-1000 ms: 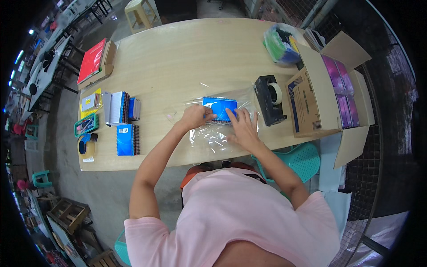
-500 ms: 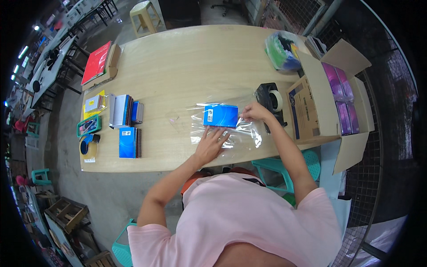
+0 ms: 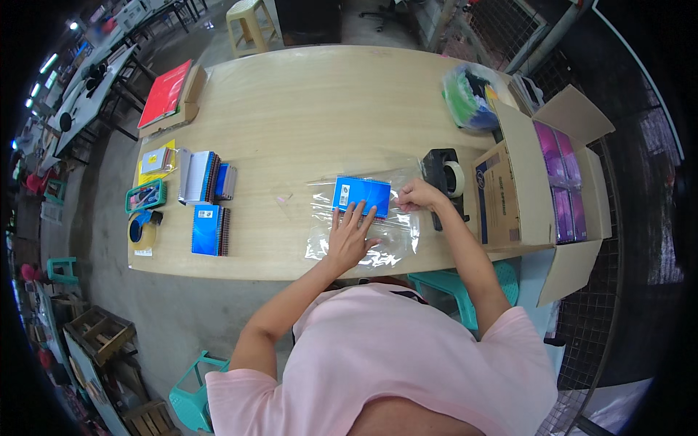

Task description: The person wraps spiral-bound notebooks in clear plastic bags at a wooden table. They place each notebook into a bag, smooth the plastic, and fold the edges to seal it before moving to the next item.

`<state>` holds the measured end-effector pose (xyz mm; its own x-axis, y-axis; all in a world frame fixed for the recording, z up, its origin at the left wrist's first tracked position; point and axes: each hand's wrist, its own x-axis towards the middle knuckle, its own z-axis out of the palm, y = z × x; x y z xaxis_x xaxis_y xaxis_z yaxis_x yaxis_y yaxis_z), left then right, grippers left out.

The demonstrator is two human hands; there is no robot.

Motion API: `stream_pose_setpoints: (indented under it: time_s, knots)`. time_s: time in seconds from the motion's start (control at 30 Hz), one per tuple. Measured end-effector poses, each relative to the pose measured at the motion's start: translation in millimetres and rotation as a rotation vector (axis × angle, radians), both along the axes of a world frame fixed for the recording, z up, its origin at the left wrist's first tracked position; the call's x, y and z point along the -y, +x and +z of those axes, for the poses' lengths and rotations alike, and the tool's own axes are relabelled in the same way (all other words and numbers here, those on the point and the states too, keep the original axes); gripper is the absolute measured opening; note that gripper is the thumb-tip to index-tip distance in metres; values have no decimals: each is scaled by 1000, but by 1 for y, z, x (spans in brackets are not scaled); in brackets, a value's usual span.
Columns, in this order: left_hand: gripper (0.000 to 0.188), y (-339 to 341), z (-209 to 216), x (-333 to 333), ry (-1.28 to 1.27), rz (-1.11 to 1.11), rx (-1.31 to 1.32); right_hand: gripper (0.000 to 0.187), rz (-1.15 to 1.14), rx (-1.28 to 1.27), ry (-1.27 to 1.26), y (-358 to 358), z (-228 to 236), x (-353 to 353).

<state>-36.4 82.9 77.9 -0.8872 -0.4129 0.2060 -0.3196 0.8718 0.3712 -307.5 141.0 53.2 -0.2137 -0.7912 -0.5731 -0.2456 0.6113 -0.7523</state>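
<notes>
- Blue notebook [image 3: 372,192] is laid flat on clear plastic film [image 3: 327,243], near the middle of the desk [image 3: 313,109]; a white label is seen toward its left end.
- The near edge of the notebook is covered by the fingertips of the left hand [image 3: 350,238]; its grip is relaxed, with the fingers spread apart and nothing clamped.
- The film just beside the notebook's right end is pinched by the right hand [image 3: 420,195], whose grip is drawn together at thumb and fingers.
- A black tape dispenser [image 3: 438,174] is placed just beyond the right hand, partly hidden by the wrist.
- An upright cardboard box [image 3: 497,195] is set at the desk's right end, its flaps spread; purple packs [image 3: 561,161] are held inside.
- Well apart, toward the left, another blue notebook [image 3: 205,231] is laid near a notebook stack [image 3: 195,178].
- Farther left, a green tray [image 3: 147,209] is filled with small items.
</notes>
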Motion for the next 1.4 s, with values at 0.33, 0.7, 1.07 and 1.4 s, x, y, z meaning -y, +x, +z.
stream_pose_setpoints:
  time_s: [0.33,0.7,1.07,1.4]
  knots:
    - [72,-7,-6,-1,-13,51,58,27,-122,-294,-271,-16,0,86]
    - [72,-6,-13,-7,-11,119,74,22,41,-901,-530,2,-26,110]
    - [67,-6,-8,3,-3,141,24,7,42,-693,-368,11,31,119]
    - [66,-11,-6,3,-4,161,-7,10,221,-794,-641,31,41,84]
